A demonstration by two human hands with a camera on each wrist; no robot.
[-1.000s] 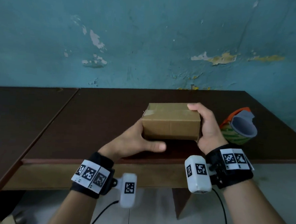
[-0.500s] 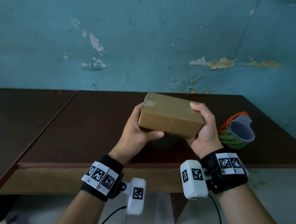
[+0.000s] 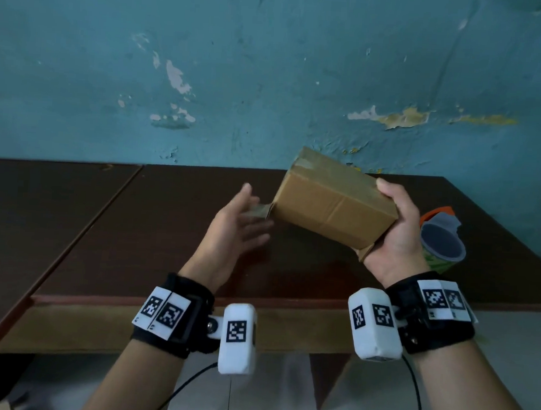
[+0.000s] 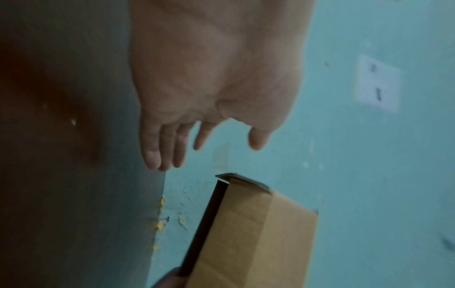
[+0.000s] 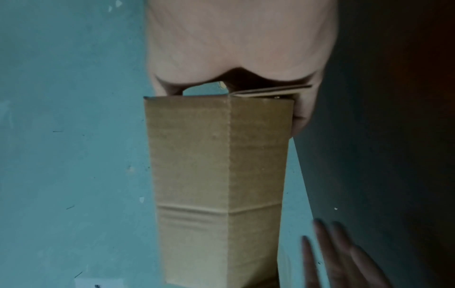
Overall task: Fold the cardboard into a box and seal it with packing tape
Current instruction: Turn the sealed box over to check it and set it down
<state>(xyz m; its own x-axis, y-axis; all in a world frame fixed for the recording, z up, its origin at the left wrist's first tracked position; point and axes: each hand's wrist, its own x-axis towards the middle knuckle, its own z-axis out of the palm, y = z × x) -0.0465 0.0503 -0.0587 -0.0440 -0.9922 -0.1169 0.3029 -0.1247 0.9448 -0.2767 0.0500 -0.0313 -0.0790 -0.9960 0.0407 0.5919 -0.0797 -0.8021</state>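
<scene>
tabletop (image 3: 153, 229): dark brown, against teal wall
box (image 3: 332, 205): tilted, lifted above tabletop, gripped at right end
right hand (image 3: 397, 241): fingers wrapped round box end
left hand (image 3: 232, 231): fingers spread, holding nothing, just beside box
tape roll (image 3: 441, 247): on tabletop, behind right hand

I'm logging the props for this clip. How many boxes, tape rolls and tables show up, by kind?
Box: 1
Tape roll: 1
Tables: 2, one under the hands and one beside it
Total: 4
</scene>
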